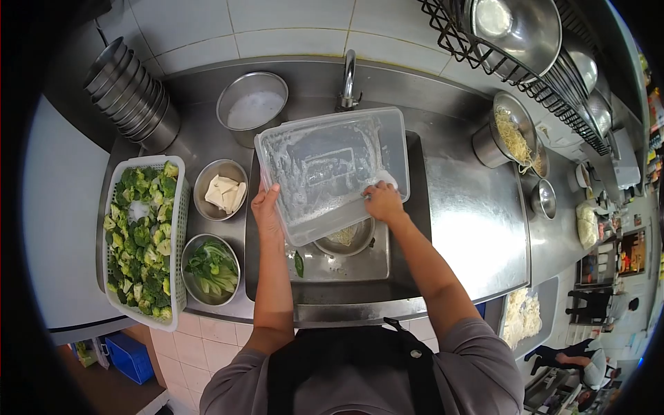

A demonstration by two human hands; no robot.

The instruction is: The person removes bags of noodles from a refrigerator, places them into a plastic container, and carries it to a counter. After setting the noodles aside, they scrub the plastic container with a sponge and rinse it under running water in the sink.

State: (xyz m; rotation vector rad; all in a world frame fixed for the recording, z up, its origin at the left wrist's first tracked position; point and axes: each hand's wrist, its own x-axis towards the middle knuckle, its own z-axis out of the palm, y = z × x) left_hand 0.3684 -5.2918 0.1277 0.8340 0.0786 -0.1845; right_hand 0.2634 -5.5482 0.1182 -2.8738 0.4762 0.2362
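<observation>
A translucent plastic container [325, 142], streaked with white suds, is held tilted above the metal sink [373, 268]. My left hand [266, 209] grips its left wall, fingers partly hidden behind it. At its lower right, my right hand [384, 202] is closed on a whitish scrubber [384, 178], pressing it to the plastic; whether this is a sponge or a cloth I cannot tell. Partly covered by the container, a metal bowl [363, 241] with pale shreds sits in the sink. A green leaf [299, 263] lies beside it.
Left of the sink stand a basket of broccoli [181, 242], a bowl of tofu-like slabs [200, 197] and a bowl of leafy greens [236, 273]. Behind are a foamy pot [225, 111] and the faucet [348, 79]. A wire rack [484, 52] overhangs the right; co-workers [588, 360] are farther right.
</observation>
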